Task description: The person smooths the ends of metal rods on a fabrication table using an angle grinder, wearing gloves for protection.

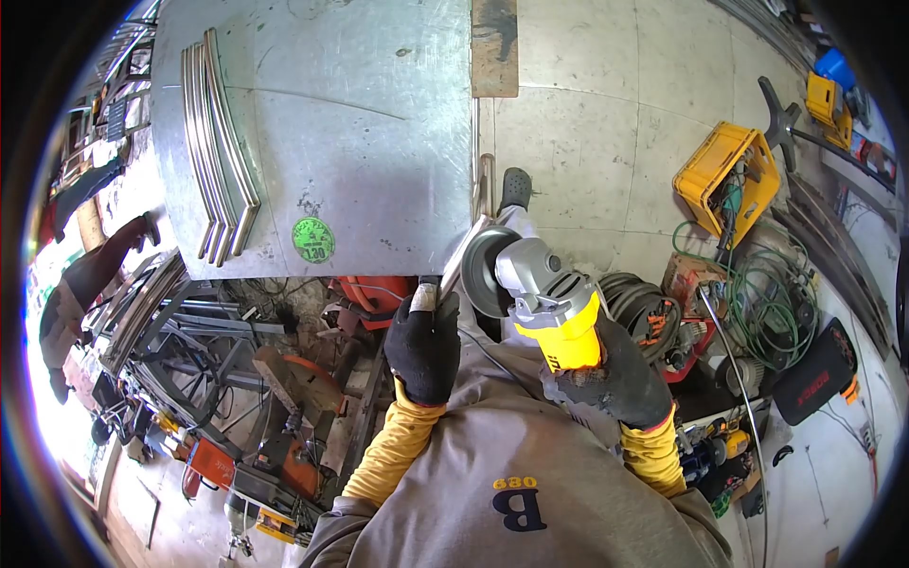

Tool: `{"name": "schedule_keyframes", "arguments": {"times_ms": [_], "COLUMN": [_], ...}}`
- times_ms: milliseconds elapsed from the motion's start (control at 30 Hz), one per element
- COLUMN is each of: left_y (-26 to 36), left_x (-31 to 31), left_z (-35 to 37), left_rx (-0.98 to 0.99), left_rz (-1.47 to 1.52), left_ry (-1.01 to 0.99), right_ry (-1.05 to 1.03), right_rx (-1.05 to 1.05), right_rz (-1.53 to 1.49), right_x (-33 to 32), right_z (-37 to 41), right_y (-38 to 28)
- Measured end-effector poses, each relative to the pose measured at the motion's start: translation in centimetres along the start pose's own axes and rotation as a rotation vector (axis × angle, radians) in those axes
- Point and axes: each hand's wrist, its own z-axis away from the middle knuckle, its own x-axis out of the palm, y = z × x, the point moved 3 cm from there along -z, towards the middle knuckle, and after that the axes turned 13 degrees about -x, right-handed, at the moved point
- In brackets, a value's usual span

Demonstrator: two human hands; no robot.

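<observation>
My right hand [615,379], in a dark glove, is wrapped round the yellow body of an angle grinder [568,331]. The grinder's round disc [487,271] faces left, right beside a bent metal tube [464,251] at the corner of the metal-topped table [379,189]. My left hand [423,346], in a black glove, is closed on the near end of that tube, just off the table's front edge. Part of the tube is hidden behind the disc.
Several bent metal tubes [213,151] lie on the table's left. A yellow crate [724,180], a coiled green hose [772,298] and a black case [814,374] are at right. An orange cut-off saw [308,398] stands below left; a person's legs [85,293] show far left.
</observation>
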Motion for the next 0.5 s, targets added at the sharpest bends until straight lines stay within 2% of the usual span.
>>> {"name": "schedule_keyframes", "arguments": {"times_ms": [33,67,133,233,500], "left_y": [0.1,0.2,0.1,-0.2,-0.1], "left_x": [-0.1,-0.1,-0.1,0.1,0.0], "left_z": [0.0,0.0,0.0,0.0,-0.1], "left_rx": [0.0,0.004,0.007,0.043,0.027], "left_rz": [0.001,0.008,0.014,0.009,0.001], "left_ry": [0.001,0.002,0.005,0.03,0.012], "right_ry": [-0.063,-0.064,0.038,0.066,0.05], "right_rx": [-0.082,-0.083,0.009,0.05,0.069], "right_rz": [0.183,0.183,0.037,-0.048,-0.082], "right_x": [0.0,0.0,0.4,0.4,0.5], "right_z": [0.1,0.4,0.3,-0.6,-0.5], "right_y": [0.2,0.2,-0.8,-1.3,-2.2]}}
